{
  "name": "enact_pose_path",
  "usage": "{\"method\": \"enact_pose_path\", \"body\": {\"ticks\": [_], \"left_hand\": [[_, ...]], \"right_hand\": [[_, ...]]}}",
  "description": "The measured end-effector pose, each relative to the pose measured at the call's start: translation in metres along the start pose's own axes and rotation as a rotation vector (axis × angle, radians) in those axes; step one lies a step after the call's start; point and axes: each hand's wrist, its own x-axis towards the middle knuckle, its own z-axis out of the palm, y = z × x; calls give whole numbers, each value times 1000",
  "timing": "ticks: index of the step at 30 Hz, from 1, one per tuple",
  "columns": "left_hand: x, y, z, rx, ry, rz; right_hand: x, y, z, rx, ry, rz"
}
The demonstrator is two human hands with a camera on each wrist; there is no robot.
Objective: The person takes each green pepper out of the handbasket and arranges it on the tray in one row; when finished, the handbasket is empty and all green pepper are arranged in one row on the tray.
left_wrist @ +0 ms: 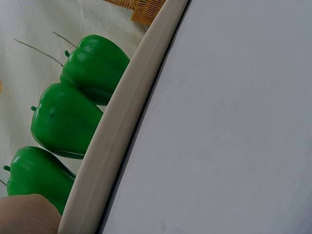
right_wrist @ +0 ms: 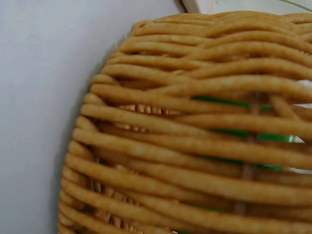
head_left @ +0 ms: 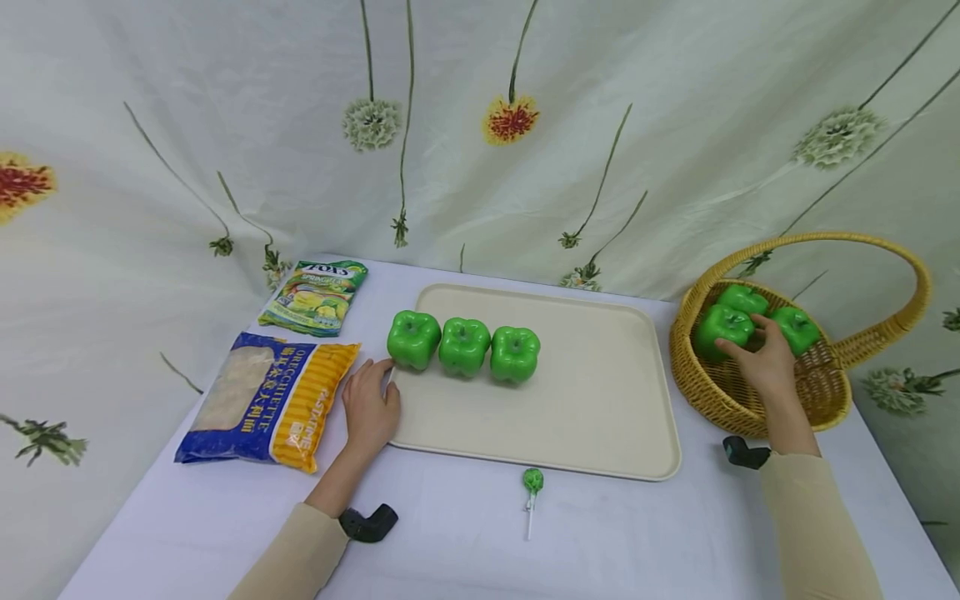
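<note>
At your far left, the blue-and-yellow pasta bag (head_left: 262, 404) lies flat on the white tablecloth (head_left: 450, 542), with the green FOX'S bag (head_left: 313, 300) just beyond it. Your left forearm, in a beige sleeve (head_left: 296, 554), angles inward from the near edge, a black wrist device (head_left: 369, 523) on its inner side. Your left hand (head_left: 371, 408) rests palm down at the left rim of the cream tray (head_left: 585, 408). Its fingers lie loosely extended and point away from you, thumb toward the tray; its fingertips come up to the leftmost pepper, though contact cannot be confirmed. Three green peppers (head_left: 464, 347) stand in a row on the tray's left half. A green lollipop (head_left: 533, 482) lies near the tray's front edge, stick toward you. Your hands are well apart. Your right arm extends forward over the near rim of the wicker basket (head_left: 690, 383), and your right hand (head_left: 771, 358) reaches down inside, thumb and fingers bent around the front pepper (head_left: 716, 323). Behind it sits the rear pepper (head_left: 742, 298); to its right, the right-hand pepper (head_left: 798, 330).
</note>
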Motion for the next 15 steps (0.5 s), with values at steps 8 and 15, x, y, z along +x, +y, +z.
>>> {"method": "enact_pose_path", "body": {"ticks": [8,15], "left_hand": [[0,2,2,-4,-19,-3],[2,3,0,8,-19,-11]], "right_hand": [[-13,0,-12,29,57,9],[-32,-1,-24,44,122,45]]}}
